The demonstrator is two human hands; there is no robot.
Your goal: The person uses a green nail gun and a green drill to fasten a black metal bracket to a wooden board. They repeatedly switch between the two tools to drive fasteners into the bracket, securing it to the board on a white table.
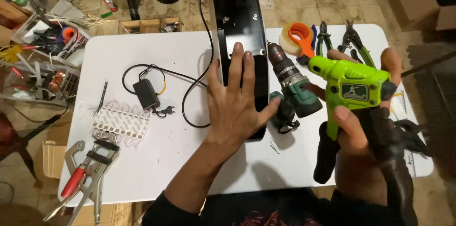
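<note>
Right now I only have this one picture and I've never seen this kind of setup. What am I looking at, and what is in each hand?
This is one view from a camera worn on a person's head, looking down at their bare hands over a white table. The left hand lies flat on a black panel, fingers spread. The right hand holds a lime-green drill. Between them lies a dark green drill. Also there: a power adapter with cable, a white LED-module strip, locking pliers, a tape dispenser and snips.

Both hands bare, forearms uncovered, dark sleeves pushed up near the elbows, dark patterned shirt below
</note>
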